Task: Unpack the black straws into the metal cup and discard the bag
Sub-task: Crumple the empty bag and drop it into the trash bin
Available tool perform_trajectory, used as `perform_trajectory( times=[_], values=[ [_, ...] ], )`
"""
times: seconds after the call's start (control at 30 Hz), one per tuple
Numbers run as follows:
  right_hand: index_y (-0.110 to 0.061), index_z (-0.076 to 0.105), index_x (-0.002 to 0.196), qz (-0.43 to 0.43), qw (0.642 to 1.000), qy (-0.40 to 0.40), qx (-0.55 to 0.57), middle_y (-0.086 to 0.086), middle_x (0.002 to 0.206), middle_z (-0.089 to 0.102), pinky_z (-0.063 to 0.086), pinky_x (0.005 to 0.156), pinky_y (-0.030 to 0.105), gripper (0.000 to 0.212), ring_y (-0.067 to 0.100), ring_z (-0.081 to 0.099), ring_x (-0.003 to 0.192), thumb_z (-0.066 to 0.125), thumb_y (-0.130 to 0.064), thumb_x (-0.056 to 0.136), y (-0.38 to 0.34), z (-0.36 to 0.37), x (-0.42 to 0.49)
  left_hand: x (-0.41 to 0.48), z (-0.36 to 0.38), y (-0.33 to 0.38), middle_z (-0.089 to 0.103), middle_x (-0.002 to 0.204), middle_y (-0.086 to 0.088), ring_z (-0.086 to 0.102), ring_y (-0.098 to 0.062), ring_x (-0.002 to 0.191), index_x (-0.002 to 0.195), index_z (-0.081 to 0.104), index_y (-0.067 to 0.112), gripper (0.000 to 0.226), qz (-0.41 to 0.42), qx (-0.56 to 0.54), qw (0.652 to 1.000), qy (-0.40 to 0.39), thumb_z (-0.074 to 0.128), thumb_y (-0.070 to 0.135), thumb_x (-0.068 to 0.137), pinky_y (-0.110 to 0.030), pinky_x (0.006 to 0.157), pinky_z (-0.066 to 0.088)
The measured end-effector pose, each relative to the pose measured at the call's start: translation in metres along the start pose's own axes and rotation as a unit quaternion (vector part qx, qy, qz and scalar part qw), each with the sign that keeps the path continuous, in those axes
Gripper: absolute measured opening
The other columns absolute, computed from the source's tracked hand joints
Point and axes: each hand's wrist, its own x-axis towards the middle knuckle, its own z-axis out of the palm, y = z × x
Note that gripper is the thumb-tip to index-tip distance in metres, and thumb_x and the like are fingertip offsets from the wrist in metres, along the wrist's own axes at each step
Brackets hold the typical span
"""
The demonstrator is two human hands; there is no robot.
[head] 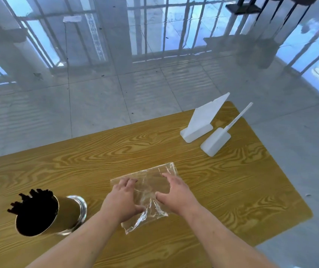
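A clear plastic bag (151,182) lies flat and crinkled on the wooden table (222,180), with no straws visible in it. My left hand (123,198) rests on the bag's left part, fingers spread and thumb at a crease. My right hand (174,192) presses on its right part, fingers fairly straight. To the left stands the metal cup (65,215), holding a bundle of black straws (32,200) whose ends stick out of its rim.
At the table's far right corner stand a white plastic dustpan-like holder (201,122) and a white scraper with a long handle (216,142). Beyond the table's far edge is shiny tiled floor (116,93).
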Motion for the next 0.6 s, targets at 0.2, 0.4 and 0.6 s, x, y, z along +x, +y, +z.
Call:
perform_trajectory(
  times=[0.2,0.4,0.6],
  values=[
    [-0.038,0.028,0.167,0.021,0.997,-0.039,0.057,0.001,0.173,0.032,0.035,0.127,0.047,0.089,0.025,0.035,0.157,0.068,-0.046,0.088,0.012,-0.003,0.004,0.015,0.020,0.010,0.021,0.167,-0.002,0.031,-0.029,0.148,0.161,0.018,0.032,0.120,-0.027,0.060,0.998,0.011,0.073,0.082,0.066,-0.045,0.114,0.044],
    [-0.037,0.031,0.166,0.030,0.993,-0.047,0.104,0.000,0.168,0.039,0.046,0.119,0.049,0.085,0.023,0.044,0.149,0.065,-0.042,0.088,0.016,-0.003,0.007,0.026,0.034,0.013,0.030,0.156,-0.004,0.036,-0.026,0.141,0.158,0.022,0.029,0.105,-0.016,0.132,0.991,0.028,0.070,0.076,0.077,-0.040,0.111,0.046],
    [-0.039,0.034,0.164,0.042,0.989,-0.048,0.130,-0.002,0.164,0.045,0.046,0.108,0.036,0.082,0.017,0.048,0.139,0.064,-0.043,0.087,0.024,0.005,0.002,0.030,0.039,0.013,0.056,0.127,0.005,0.052,-0.018,0.121,0.125,0.057,0.032,0.044,0.032,0.115,0.992,0.040,0.066,0.058,0.090,-0.034,0.105,0.048]
  ],
)
